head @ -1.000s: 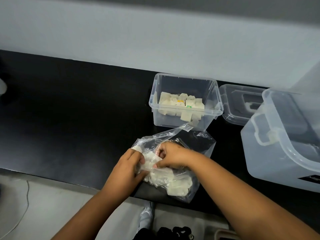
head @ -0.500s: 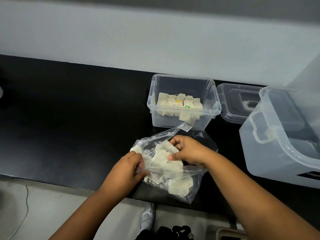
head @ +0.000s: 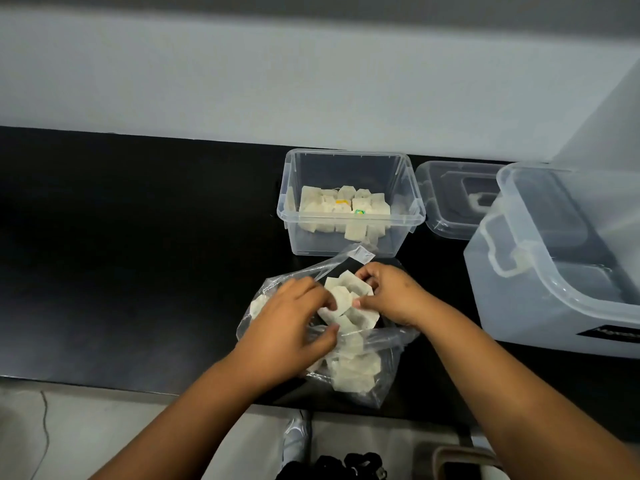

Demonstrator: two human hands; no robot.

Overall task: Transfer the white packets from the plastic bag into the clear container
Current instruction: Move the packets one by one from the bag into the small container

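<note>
A crumpled clear plastic bag point(head: 384, 382) lies on the black counter near its front edge, with several white packets inside. My right hand point(head: 391, 292) grips a bunch of white packets point(head: 348, 301) lifted just above the bag's mouth. My left hand point(head: 287, 323) reaches in from the left, its fingers curled round the same bunch and the bag's edge. Right behind the bag stands the open clear container point(head: 294, 188), partly filled with white packets point(head: 343, 206); one has a yellow mark and one a green mark.
A clear lid point(head: 440, 202) lies to the right of the container. A large translucent bin point(head: 554, 271) with a lid and handle stands at the right. The black counter point(head: 121, 254) stretches left; a grey wall runs behind it. Floor and shoes show below.
My right hand has drawn a bunch of packets up out of the bag toward its mouth. My left hand has shifted right from the bag's edge onto the bunch.
</note>
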